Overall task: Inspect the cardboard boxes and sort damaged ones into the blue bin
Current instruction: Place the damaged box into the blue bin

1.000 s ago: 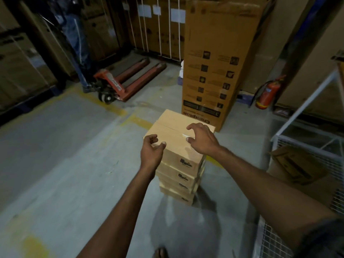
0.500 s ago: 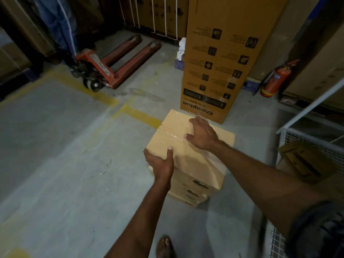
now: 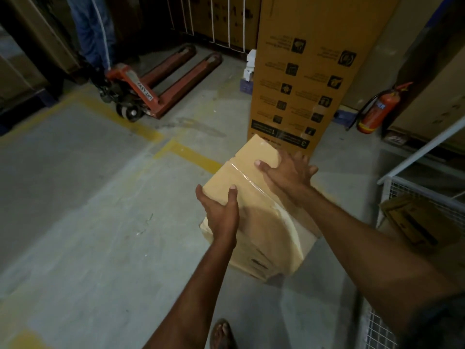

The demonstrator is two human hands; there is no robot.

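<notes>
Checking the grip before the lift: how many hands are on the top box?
2. The left hand grips the top box at its near left corner, thumb on top; the right hand lies spread over its far right edge.

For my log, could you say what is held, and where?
The top box: left hand grips its near left edge, right hand presses its far right side.

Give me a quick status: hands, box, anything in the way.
Left hand grips top box, near edge. Right hand flat on far corner. Tall carton just beyond.
</notes>
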